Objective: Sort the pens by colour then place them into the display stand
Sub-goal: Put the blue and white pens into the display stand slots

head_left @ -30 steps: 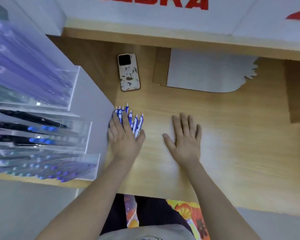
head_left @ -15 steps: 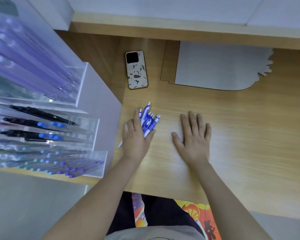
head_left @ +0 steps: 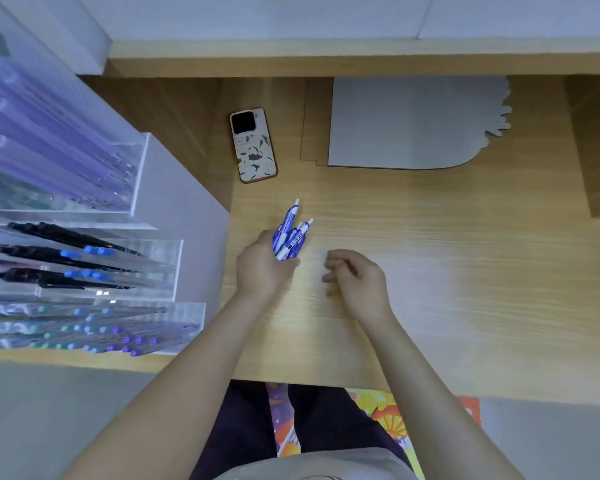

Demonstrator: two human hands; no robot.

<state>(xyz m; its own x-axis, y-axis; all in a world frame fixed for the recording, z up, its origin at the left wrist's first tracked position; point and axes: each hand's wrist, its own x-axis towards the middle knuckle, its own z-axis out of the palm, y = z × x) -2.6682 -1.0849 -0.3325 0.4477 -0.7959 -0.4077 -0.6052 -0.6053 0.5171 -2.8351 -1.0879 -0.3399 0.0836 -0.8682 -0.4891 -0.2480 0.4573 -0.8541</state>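
wooden table (head_left: pixel 447 271) fills most of the view, person's arms coming in from the near edge. clear acrylic display stand (head_left: pixel 142 216) sits at the left, stepped tiers: purple pens in the far tier, black and blue pens in the middle tiers, teal and purple ones in the nearest tier. grey card sheet (head_left: pixel 406 123) with a jagged right edge lies flat at the far side of the table. phone (head_left: pixel 253 145) lies face down to the left of the card, patterned case. left hand (head_left: pixel 262 268) near the stand's right side, fingers curled round a bunch of blue and white pens (head_left: pixel 290 233), pen ends fanning out toward the far side. right hand (head_left: pixel 359 280) just right of it, fingers loosely curled, nothing in it, low over the table; contact unclear.
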